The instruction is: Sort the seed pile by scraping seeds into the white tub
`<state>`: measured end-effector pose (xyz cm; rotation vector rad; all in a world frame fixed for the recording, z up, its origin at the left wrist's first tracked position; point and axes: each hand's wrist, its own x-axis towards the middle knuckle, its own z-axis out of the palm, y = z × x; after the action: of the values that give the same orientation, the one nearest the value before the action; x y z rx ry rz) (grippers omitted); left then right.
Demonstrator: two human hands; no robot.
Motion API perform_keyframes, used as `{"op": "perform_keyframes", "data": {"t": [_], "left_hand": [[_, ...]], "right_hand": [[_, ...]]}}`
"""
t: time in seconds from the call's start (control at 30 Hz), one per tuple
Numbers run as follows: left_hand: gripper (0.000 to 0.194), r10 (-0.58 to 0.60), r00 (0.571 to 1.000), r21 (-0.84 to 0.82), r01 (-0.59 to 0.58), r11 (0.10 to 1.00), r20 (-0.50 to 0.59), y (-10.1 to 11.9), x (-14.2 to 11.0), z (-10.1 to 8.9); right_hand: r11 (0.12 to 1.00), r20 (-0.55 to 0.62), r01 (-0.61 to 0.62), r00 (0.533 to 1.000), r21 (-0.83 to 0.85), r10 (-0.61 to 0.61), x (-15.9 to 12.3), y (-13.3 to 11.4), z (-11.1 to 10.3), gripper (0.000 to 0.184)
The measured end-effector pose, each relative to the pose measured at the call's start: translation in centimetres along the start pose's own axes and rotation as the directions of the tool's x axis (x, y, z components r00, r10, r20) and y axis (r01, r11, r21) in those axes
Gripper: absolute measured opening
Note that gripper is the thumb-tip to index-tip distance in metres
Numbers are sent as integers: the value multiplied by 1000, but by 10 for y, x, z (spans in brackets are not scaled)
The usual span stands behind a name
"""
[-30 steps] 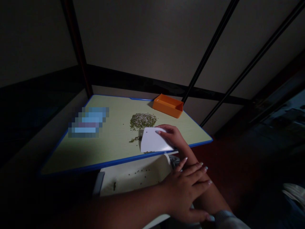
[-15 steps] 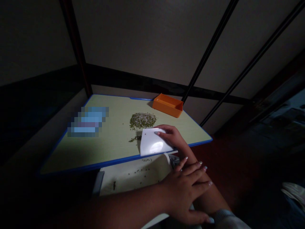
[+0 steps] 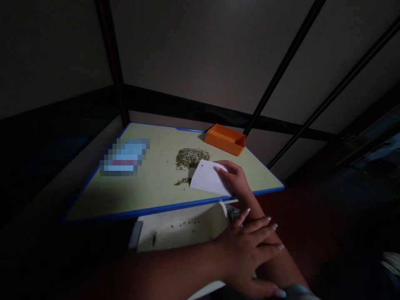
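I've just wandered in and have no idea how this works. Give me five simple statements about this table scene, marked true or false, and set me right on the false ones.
1. The right hand holds a flat white piece. True.
2. The left hand reaches for the heap of green and pale bits. False: it rests on the right forearm.
3. The orange tray sits beyond the heap, nearer the far edge of the table. True.
4. The pale container stands on the table. False: it is below the near edge.
5. A few dark bits lie inside the container. True.
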<state>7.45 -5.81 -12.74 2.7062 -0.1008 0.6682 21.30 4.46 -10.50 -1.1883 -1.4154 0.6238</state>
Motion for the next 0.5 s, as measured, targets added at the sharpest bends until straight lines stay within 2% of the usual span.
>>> {"op": "perform_keyframes", "data": {"t": [0.23,0.37,0.5], "left_hand": [[72,-2,1000,44,2,999,14,1,1,1],[74,-5,1000,75,6,997,-5,-2,2,6],[73,-45,998,135,51,990,-44,-2,2,10]], "right_hand": [[998,-6,-9,1000,-63,9,1,-2,2,28],[998,-34,10,999,-67,-13,3,-6,12,28],[999,13,32,999,-41,-32,5,-8,24,26]]}}
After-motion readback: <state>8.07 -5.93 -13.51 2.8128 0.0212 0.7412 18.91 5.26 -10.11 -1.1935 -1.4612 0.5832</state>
